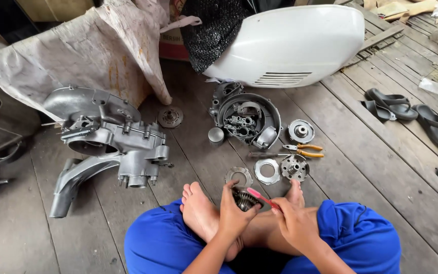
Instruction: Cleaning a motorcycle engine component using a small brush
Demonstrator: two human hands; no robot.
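I sit cross-legged in blue trousers on a wooden plank floor. My left hand [233, 213] grips a dark toothed gear cluster [243, 198] above my bare feet. My right hand [294, 223] holds a red-handled brush [262, 197], whose tip rests against the gear. Just beyond my feet lie a ring plate [239, 176], a flat washer-like disc [266, 171] and a round hub part [294, 167].
A large silver engine casing [110, 142] lies to the left. A round engine cover [249, 119], a small cylinder [216, 134], a clutch disc [300, 131], orange-handled pliers [305, 150] and a small disc [170, 117] lie ahead. A white body panel [290, 45] sits behind; dark sandals [406, 111] on the right.
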